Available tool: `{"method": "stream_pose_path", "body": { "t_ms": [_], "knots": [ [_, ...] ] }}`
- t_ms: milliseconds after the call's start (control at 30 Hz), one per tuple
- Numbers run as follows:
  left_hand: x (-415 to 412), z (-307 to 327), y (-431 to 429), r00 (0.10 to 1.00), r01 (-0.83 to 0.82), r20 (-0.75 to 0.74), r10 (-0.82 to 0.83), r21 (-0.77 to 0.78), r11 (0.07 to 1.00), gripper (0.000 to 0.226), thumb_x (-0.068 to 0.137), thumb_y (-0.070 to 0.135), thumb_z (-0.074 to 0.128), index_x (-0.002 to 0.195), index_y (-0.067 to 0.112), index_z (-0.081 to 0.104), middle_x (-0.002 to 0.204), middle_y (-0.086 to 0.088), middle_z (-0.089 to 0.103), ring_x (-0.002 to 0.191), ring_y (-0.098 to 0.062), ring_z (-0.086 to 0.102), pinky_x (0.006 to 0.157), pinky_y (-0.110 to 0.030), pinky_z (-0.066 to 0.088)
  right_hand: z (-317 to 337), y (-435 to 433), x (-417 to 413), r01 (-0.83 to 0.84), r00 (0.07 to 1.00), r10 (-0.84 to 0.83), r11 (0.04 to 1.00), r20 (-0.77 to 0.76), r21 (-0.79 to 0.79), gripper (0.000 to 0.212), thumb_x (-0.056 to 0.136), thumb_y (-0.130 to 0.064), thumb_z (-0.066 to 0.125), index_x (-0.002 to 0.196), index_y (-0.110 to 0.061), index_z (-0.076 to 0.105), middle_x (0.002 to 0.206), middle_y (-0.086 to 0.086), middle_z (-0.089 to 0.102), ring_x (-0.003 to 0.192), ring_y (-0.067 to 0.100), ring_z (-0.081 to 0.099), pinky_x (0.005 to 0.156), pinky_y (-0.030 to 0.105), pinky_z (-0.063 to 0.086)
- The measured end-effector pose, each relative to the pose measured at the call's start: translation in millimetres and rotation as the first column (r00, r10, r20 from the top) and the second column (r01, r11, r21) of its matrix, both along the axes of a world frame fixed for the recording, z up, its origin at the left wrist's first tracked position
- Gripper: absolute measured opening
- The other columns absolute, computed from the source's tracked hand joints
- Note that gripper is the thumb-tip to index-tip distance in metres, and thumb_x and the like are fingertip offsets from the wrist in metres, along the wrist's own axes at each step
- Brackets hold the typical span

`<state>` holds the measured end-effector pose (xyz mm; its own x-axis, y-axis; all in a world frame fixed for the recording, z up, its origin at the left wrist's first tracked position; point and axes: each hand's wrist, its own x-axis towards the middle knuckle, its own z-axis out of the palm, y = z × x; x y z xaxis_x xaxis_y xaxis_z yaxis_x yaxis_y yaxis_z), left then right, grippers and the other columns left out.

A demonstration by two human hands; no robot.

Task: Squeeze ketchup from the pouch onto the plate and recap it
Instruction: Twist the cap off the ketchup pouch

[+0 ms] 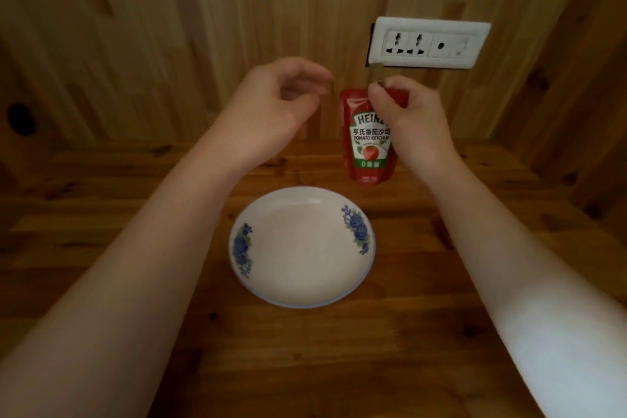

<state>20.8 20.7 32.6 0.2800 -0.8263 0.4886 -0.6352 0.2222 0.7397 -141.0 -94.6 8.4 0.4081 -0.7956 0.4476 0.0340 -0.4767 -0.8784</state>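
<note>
A red Heinz ketchup pouch [368, 142] stands upright on the wooden table behind the plate. My right hand [407, 122] grips its upper right part, just below the pale spout [376, 70] that sticks up above my fingers. My left hand [271, 108] hovers to the left of the pouch top, apart from it, with its fingers curled toward the thumb. Its fingertips are blurred, and I cannot tell whether they hold anything small. The white plate [302, 248] with blue flower prints lies in front of the pouch, and its surface is plain white.
A white wall socket panel [429, 42] is mounted on the wooden wall right behind the pouch top. The wooden table [424, 332] runs up to that wall. A dark round hole [20, 119] shows in the wall at far left.
</note>
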Motion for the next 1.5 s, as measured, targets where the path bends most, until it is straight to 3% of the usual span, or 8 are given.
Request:
{"method": "stream_pose_path", "body": {
  "t_ms": [100, 267, 467, 667, 867, 1000, 1167, 1500],
  "knots": [
    [4.7, 2.3, 2.6, 1.000, -0.014, 0.017, 0.014, -0.033, 0.999, 0.025, 0.095, 0.013, 0.061, 0.114, 0.027, 0.067, 0.106, 0.001, 0.074, 0.104, -0.014, 0.068, 0.099, -0.037, 0.052, 6.9, 6.5, -1.3, -0.059, 0.998, 0.059, 0.998, -0.012, -0.031, 0.017, 0.102, -0.027, 0.067, 0.086, -0.031, 0.071, 0.076, -0.019, 0.078, 0.072, 0.001, 0.076, 0.059, 0.013, 0.054],
    [7.7, 3.6, 6.3, 0.996, 0.003, 0.089, 0.000, -0.032, 0.999, 0.026, 0.098, 0.021, 0.059, 0.122, 0.030, 0.064, 0.105, -0.001, 0.071, 0.100, -0.019, 0.068, 0.094, -0.044, 0.054, 1.0, 18.0, 3.5, -0.172, 0.985, 0.172, 0.985, -0.022, -0.003, 0.011, 0.099, -0.029, 0.071, 0.090, -0.033, 0.075, 0.082, -0.013, 0.081, 0.074, 0.007, 0.079, 0.060, 0.016, 0.057],
    [-0.1, 4.3, 8.7, 0.969, 0.057, 0.243, -0.052, -0.013, 0.998, 0.030, 0.098, 0.016, 0.058, 0.126, 0.026, 0.065, 0.099, 0.008, 0.064, 0.093, -0.015, 0.065, 0.081, -0.015, 0.047, -6.1, 21.6, 3.7, -0.250, 0.968, 0.250, 0.968, -0.032, 0.016, 0.014, 0.099, -0.028, 0.071, 0.089, -0.033, 0.078, 0.083, -0.004, 0.083, 0.074, 0.014, 0.080, 0.061, 0.023, 0.059],
    [-0.7, 1.8, 9.8, 0.944, 0.021, 0.330, -0.011, -0.027, 0.999, 0.022, 0.096, 0.017, 0.063, 0.113, 0.028, 0.071, 0.089, 0.021, 0.062, 0.081, 0.013, 0.056, 0.073, -0.002, 0.038, -3.5, 24.4, 0.0, -0.237, 0.958, 0.228, 0.971, -0.172, -0.034, 0.016, 0.101, -0.028, 0.068, 0.088, -0.028, 0.076, 0.074, -0.009, 0.081, 0.065, 0.008, 0.077, 0.056, 0.019, 0.056],
    [6.6, 0.6, 11.6, 0.907, 0.016, 0.420, -0.004, -0.026, 1.000, 0.015, 0.097, 0.022, 0.060, 0.108, 0.028, 0.068, 0.089, 0.011, 0.069, 0.086, -0.003, 0.065, 0.079, -0.030, 0.054, -2.1, 26.8, 1.4, -0.205, 0.951, 0.167, 0.970, -0.259, -0.127, 0.019, 0.098, -0.035, 0.069, 0.080, -0.036, 0.074, 0.076, -0.010, 0.079, 0.066, 0.009, 0.076, 0.059, 0.025, 0.058],
    [7.2, -2.9, 11.2, 0.871, 0.025, 0.492, -0.003, -0.037, 0.999, 0.012, 0.097, 0.029, 0.052, 0.105, 0.029, 0.061, 0.086, 0.000, 0.070, 0.081, -0.019, 0.066, 0.072, -0.045, 0.053, 1.4, 28.6, 1.3, -0.174, 0.953, 0.112, 0.963, -0.281, -0.206, 0.022, 0.095, -0.035, 0.072, 0.074, -0.040, 0.071, 0.067, -0.021, 0.074, 0.061, 0.000, 0.071, 0.054, 0.016, 0.050],
    [4.3, -8.0, 9.8, 0.833, 0.017, 0.553, 0.024, -0.069, 0.997, 0.017, 0.096, 0.036, 0.041, 0.101, 0.026, 0.054, 0.080, 0.002, 0.064, 0.076, -0.021, 0.061, 0.067, -0.046, 0.051, 2.4, 29.8, -0.2, -0.148, 0.953, 0.051, 0.939, -0.300, -0.311, 0.026, 0.093, -0.034, 0.073, 0.069, -0.043, 0.067, 0.061, -0.020, 0.069, 0.059, -0.003, 0.065, 0.053, 0.011, 0.044],
    [2.8, -15.4, 8.5, 0.801, 0.020, 0.595, 0.066, -0.136, 0.990, 0.011, 0.096, 0.022, 0.044, 0.092, 0.017, 0.053, 0.075, 0.005, 0.054, 0.070, -0.014, 0.048, 0.061, -0.035, 0.039, 6.9, 34.0, -1.1, -0.147, 0.928, 0.001, 0.919, -0.371, -0.365, 0.035, 0.096, -0.028, 0.074, 0.067, -0.044, 0.062, 0.064, -0.016, 0.063, 0.056, -0.003, 0.059, 0.052, 0.011, 0.040]
  ]
}}
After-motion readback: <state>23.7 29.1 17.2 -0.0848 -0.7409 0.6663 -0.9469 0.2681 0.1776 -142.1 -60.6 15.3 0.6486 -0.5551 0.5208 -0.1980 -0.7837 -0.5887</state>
